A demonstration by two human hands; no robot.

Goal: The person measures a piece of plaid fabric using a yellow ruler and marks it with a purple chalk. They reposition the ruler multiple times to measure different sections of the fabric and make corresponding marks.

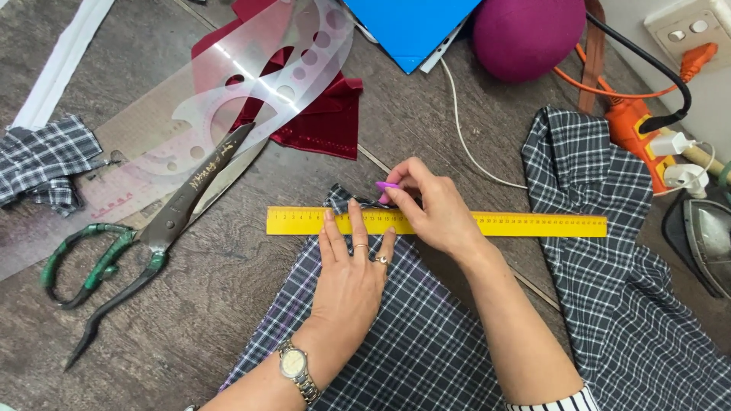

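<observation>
Large scissors [145,243] lie idle at the left of the bench [228,304]. The left hand [352,278] lies flat, fingers spread, pinning the yellow ruler [533,224] on the plaid fabric [396,342]. It should press firmly so nothing slips. The right hand [430,205] pinches pink chalk [386,185] at the ruler's far edge; best kept tight against it.

A dark, grey-brown wood-grain surface [228,304] fills nearly the whole view, its planks running on a slant. At the top right corner stands a pale wall [716,99] with a cream socket plate [689,30]. Even, soft light, with faint shadows.
</observation>
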